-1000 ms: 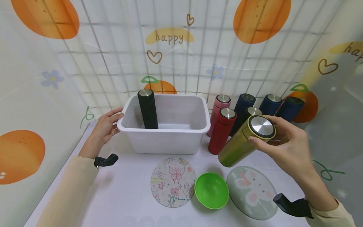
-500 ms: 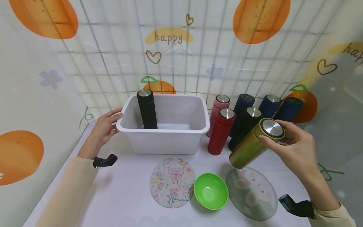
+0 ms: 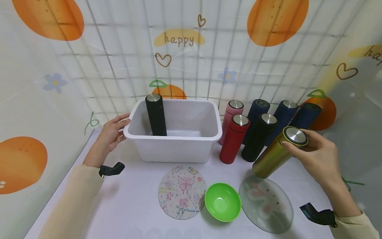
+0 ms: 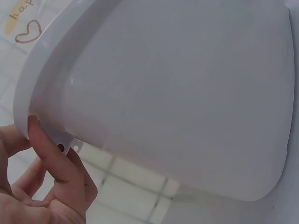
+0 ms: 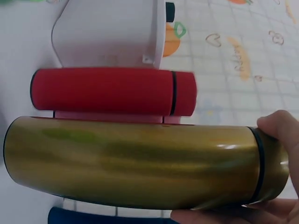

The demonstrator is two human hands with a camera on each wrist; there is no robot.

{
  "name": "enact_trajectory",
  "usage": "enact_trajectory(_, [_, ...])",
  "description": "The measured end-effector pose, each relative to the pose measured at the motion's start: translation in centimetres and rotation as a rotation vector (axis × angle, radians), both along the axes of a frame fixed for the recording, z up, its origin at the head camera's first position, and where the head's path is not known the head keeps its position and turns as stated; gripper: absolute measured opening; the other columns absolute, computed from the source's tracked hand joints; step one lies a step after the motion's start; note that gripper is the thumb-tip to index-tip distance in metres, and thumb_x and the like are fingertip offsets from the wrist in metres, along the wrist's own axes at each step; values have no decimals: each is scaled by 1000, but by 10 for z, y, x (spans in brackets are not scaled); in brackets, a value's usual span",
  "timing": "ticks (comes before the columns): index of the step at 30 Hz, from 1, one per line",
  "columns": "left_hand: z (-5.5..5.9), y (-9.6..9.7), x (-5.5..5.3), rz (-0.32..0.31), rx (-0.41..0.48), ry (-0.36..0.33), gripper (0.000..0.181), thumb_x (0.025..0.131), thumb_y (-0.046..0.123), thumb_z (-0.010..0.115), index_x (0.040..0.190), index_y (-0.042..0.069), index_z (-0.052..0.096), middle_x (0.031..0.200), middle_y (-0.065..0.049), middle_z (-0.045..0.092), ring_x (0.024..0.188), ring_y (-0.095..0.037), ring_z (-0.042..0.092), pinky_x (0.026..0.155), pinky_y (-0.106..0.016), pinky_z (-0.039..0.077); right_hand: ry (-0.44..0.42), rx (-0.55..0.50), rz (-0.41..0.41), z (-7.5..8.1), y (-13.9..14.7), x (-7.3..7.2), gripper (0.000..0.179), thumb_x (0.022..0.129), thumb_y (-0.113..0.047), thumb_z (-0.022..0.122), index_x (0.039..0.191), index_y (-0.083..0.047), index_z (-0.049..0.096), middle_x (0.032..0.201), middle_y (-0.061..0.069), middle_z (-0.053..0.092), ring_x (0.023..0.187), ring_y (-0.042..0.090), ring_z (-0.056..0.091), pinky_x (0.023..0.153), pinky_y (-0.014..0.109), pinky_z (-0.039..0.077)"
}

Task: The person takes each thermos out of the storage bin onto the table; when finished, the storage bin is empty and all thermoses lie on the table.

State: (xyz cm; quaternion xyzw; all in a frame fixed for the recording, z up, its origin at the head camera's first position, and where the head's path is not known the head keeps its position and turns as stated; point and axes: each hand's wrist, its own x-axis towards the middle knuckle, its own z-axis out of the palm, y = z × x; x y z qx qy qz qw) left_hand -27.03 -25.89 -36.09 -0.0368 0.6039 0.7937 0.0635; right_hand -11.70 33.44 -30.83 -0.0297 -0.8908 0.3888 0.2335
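Observation:
My right hand grips a gold thermos near its silver-topped lid, thumb on the near side. The thermos leans, its base close over the far edge of the grey-green bunny mat. In the right wrist view the gold thermos spans the frame, beside the red thermos. At the left, my left hand holds the rim of a white plastic bin; in the left wrist view its fingers curl at the rim's edge. A black thermos stands inside the bin, at its left side.
Right of the bin stand a pink thermos, a red thermos, a black thermos and several blue thermoses. Nearer are a round butterfly mat and a green bowl. A printed curtain hangs behind over a wire grid.
My right hand has carried the gold thermos to the right and slightly down, uncovering the standing black thermos. The left hand has stayed on the bin's rim.

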Motion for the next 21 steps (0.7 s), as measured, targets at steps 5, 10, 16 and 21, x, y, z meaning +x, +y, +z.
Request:
enact_trajectory(5, [-2, 0, 1, 9, -38, -7, 52, 97, 17, 69, 145, 11, 48, 109, 0, 63, 82, -14, 66, 62, -23, 56, -32, 7, -30, -6, 11, -8, 62, 84, -31, 83, 132, -1, 60, 90, -22, 59, 72, -9, 59, 56, 16, 48])
enact_trajectory(10, [-2, 0, 0, 23, -70, 0, 55, 97, 20, 70, 146, 11, 47, 114, -1, 61, 85, -14, 66, 65, -24, 56, -33, 19, -56, -9, 19, -19, 63, 83, -34, 83, 132, -1, 60, 87, -24, 58, 71, -6, 57, 54, 16, 47])
enact_trajectory(16, [-2, 0, 0, 24, -59, 6, 54, 97, 19, 69, 146, 10, 47, 114, -1, 61, 86, -14, 67, 65, -25, 57, -55, 34, -82, -12, 27, -27, 66, 84, -37, 83, 133, -1, 59, 85, -17, 58, 67, 0, 56, 51, 19, 47])
enact_trajectory(21, [-3, -1, -1, 22, -57, 9, 53, 97, 18, 68, 146, 10, 47, 114, -2, 61, 85, -14, 67, 65, -24, 57, -84, 44, -116, -17, 34, -34, 68, 83, -40, 82, 134, -2, 59, 85, -9, 60, 67, 4, 54, 50, 21, 45])
